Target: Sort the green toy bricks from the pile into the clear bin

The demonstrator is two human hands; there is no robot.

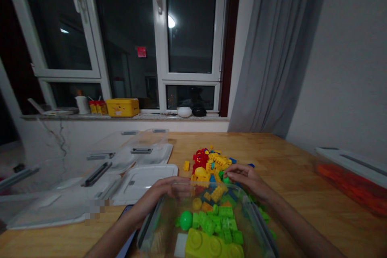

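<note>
In front of me stands a clear plastic box (pixel 163 213) holding green blocks (pixel 222 219), a green ball (pixel 186 220) and a large yellow-green block (pixel 198 242). My left hand (pixel 163 188) is at its far left corner, fingers bent over and behind the far rim. Just past that rim my right hand (pixel 246 179) pinches a small green block (pixel 225 179), whose exact shape is partly hidden. Beyond the box spreads a pile of mixed blocks (pixel 222 160), mostly yellow, with red, blue and green ones. Some of the pile shows through the box wall.
Several clear boxes and white lids (pixel 145 179) lie on the left of the wooden table (pixel 290 185). A lidded box of orange-red pieces (pixel 350 185) stands at the right. A dark flat object (pixel 128 242) lies left of my box. The windowsill bears a yellow box (pixel 122 107).
</note>
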